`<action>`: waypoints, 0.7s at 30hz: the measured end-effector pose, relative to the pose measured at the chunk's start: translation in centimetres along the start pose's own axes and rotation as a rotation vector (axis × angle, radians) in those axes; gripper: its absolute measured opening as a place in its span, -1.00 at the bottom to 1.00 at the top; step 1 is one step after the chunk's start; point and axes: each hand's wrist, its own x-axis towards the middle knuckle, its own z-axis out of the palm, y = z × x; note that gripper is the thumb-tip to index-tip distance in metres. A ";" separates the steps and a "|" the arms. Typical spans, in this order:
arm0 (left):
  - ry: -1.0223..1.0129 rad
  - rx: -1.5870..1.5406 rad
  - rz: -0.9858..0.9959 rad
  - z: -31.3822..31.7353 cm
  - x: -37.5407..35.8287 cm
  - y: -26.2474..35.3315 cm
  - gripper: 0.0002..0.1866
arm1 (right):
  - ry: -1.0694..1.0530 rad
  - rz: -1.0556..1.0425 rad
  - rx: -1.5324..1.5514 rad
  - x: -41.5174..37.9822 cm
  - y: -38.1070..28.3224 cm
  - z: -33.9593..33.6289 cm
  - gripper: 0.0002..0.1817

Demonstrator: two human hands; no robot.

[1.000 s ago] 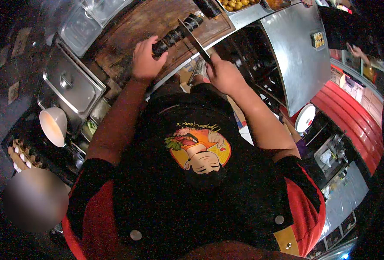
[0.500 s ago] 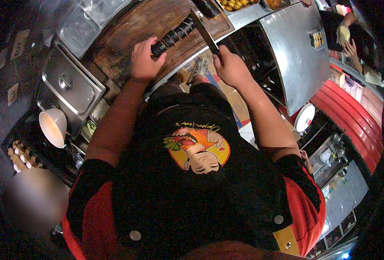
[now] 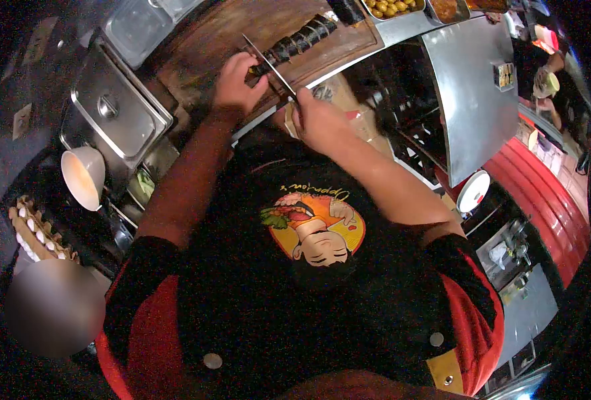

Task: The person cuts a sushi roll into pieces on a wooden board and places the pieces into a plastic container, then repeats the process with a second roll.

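Observation:
A long dark seaweed roll (image 3: 295,43), partly sliced, lies on the wooden cutting board (image 3: 209,47) at the top of the head view. My left hand (image 3: 237,85) grips the roll's near end. My right hand (image 3: 319,123) is closed on the handle of a knife (image 3: 267,61). The blade crosses the roll right beside my left fingers. A second dark roll end (image 3: 347,9) lies at the board's far edge.
Lidded steel pans (image 3: 119,113) sit left of the board, with a white bowl (image 3: 82,183) and an egg tray (image 3: 32,230) below them. Trays of food (image 3: 389,7) line the top. A steel counter (image 3: 475,100) runs right; another person's hands (image 3: 545,83) work there.
The knife has moved left along the roll, from its far end to the end beside my left hand. My right hand followed it leftward. The view has shifted slightly.

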 end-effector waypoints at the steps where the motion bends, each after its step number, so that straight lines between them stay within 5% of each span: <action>1: 0.004 -0.031 0.025 0.1 0.1 0.1 -0.57 | -0.004 -0.001 0.001 0.2 0.2 0.2 -0.71; 21: 0.058 -0.040 0.028 0.9 0.1 0.4 -0.59 | 0.030 0.023 -0.010 3.8 -0.2 0.5 -0.72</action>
